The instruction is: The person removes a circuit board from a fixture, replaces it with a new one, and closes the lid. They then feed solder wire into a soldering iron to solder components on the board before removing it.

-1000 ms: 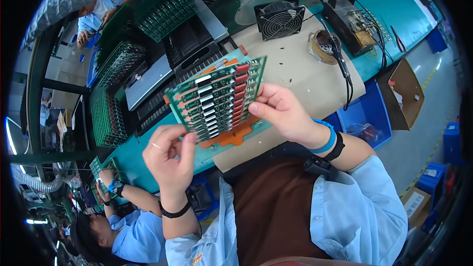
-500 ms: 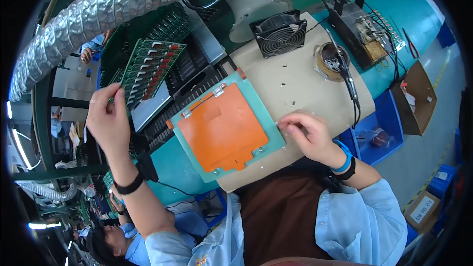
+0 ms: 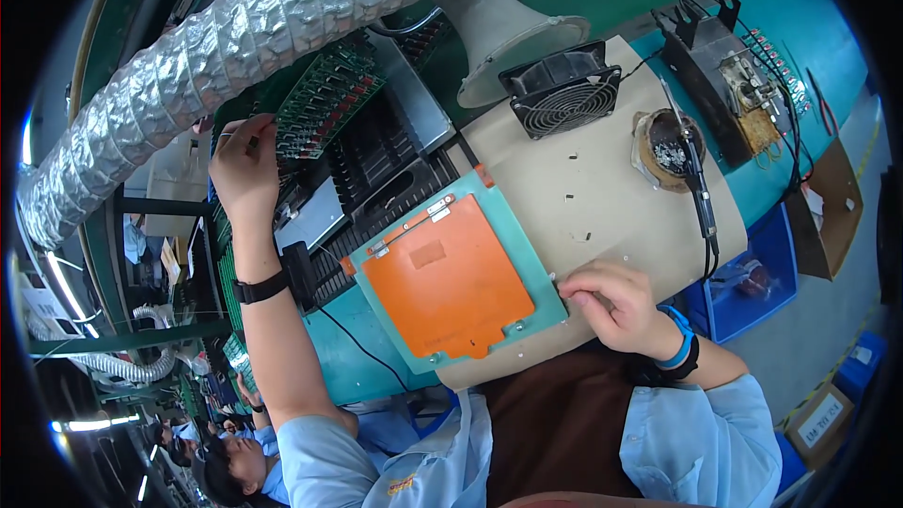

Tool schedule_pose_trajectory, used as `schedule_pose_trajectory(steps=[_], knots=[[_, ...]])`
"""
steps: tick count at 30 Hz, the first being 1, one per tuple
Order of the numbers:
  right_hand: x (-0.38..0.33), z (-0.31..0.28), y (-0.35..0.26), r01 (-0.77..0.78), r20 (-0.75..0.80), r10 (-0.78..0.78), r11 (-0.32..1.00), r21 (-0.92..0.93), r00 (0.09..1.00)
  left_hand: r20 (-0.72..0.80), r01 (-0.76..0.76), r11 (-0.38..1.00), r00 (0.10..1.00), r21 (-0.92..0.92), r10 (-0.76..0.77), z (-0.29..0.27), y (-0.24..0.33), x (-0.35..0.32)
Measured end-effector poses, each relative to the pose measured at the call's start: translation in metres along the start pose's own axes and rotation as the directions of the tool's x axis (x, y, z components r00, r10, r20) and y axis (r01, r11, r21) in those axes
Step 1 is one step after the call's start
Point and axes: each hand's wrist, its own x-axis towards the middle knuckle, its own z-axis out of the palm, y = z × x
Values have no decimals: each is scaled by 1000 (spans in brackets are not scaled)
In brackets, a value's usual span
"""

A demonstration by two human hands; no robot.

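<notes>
My left hand (image 3: pixel 246 169) is raised at the far left, thumb and fingers pinched on the near edge of a green circuit board (image 3: pixel 331 105) with rows of red and white parts. That board is tilted in front of a row of similar boards. In the middle lies a flat fixture with a green base plate (image 3: pixel 548 325) and an orange hinged cover (image 3: pixel 451 273), which is down. My right hand (image 3: pixel 616 306) is beside the fixture's right edge, fingers curled together with their tips at the plate. Whether anything is between them is hidden.
A silver duct (image 3: pixel 235 38) hangs across the upper left, close above the boards. Behind the fixture stand a grey funnel hood (image 3: pixel 508 28) and a black fan (image 3: pixel 564 94). To the right are a soldering iron (image 3: pixel 701 198), a solder machine (image 3: pixel 724 85) and a blue bin (image 3: pixel 752 273).
My left hand has moved up and away with the circuit board, which now sits farther back against the other boards. My right hand stays beside the fixture. The whole view has shifted slightly.
</notes>
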Motion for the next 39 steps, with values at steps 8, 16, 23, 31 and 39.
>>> schedule_pose_trajectory(steps=[8,16,23,31,39], knots=[[4,-2,-4,-35,57,37,998,-43,998,27,18,1000,999,10,-19,4,-3,7],[6,3,-2,-14,21,16,997,-69,1000,45,15,999,999,-37,-13,4,-8,6],[9,5,-5,-19,26,22,994,-107,999,91,39,999,995,-27,-36,5,-7,6],[10,5,-4,-3,36,7,993,-120,999,36,59,998,998,-16,-58,21,-11,13],[10,8,-5,3,62,6,990,-139,998,-8,137,985,990,107,-137,14,-14,-7]])
